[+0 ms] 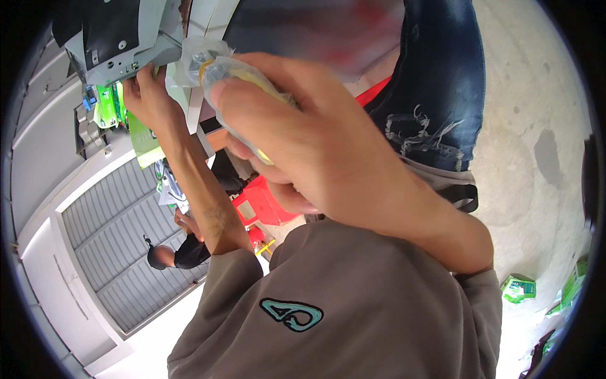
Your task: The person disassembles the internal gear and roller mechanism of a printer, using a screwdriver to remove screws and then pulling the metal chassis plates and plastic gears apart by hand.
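Observation:
My right hand (315,139) is wrapped round a clear plastic-wrapped bundle (218,66) with something yellow inside and a yellowish band round its neck. The crumpled end of the plastic sticks out past my thumb, close to a grey metal casing (154,50). At the lower edge of that casing, my left hand (150,101) has its fingers bent up and closed on the rim. Black panels, screws and small holes show on the casing. Most of the bundle is hidden in my right palm, so its exact kind does not show.
Green packages (110,107) hang or stand beyond my left wrist. A red plastic object (268,202) lies past my forearms, and another person (183,249) in black is farther off at left. More green packs (519,288) sit on the concrete floor (517,95) at right.

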`<state>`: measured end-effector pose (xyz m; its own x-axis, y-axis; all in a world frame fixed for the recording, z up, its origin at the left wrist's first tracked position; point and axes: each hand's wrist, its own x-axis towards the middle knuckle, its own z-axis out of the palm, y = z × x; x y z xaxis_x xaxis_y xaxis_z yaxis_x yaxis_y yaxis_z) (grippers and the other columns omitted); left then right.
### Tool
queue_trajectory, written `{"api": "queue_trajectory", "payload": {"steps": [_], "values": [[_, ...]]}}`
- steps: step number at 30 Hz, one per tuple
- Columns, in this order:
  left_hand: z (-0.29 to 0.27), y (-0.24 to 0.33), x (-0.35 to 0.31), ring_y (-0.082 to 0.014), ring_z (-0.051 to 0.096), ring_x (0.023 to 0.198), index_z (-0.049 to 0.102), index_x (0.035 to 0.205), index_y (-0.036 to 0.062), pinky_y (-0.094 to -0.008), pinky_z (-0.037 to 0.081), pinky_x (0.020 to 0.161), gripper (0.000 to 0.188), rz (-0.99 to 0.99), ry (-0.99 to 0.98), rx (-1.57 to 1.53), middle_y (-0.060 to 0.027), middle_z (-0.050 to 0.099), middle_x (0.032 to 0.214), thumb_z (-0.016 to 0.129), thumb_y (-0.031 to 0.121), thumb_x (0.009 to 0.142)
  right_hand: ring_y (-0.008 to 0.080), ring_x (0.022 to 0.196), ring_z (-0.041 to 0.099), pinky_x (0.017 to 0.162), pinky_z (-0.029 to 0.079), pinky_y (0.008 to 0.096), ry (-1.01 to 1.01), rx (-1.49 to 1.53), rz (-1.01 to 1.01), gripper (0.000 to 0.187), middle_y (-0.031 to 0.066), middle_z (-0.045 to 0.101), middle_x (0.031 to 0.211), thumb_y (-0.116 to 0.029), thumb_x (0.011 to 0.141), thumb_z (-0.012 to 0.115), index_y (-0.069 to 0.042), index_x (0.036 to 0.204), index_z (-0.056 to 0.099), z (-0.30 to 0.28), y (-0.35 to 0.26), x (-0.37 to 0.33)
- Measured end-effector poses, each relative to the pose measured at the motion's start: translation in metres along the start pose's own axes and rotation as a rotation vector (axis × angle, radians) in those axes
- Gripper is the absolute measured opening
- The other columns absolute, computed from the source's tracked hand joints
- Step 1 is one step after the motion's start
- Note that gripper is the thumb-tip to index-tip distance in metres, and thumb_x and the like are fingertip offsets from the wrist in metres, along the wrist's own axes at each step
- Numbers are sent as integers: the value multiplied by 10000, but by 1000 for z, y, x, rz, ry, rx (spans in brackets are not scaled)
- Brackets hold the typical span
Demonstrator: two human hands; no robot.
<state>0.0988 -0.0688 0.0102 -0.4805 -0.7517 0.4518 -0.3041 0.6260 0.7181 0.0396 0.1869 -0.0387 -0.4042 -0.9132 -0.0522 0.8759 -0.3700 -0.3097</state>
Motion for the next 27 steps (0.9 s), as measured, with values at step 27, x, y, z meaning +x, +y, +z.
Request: {"api": "queue_trajectory", "payload": {"steps": [27], "values": [[10,-28,20,-307,620,1095,375,1300,-124,-445,582,902,490,156,66,-105,-255,581,1207,629,66,927,374,653,652,544,537,442,321,-1212,-1228,288,174,595,832,-168,824,730,-23,1037,601,-18,19,7]]}}
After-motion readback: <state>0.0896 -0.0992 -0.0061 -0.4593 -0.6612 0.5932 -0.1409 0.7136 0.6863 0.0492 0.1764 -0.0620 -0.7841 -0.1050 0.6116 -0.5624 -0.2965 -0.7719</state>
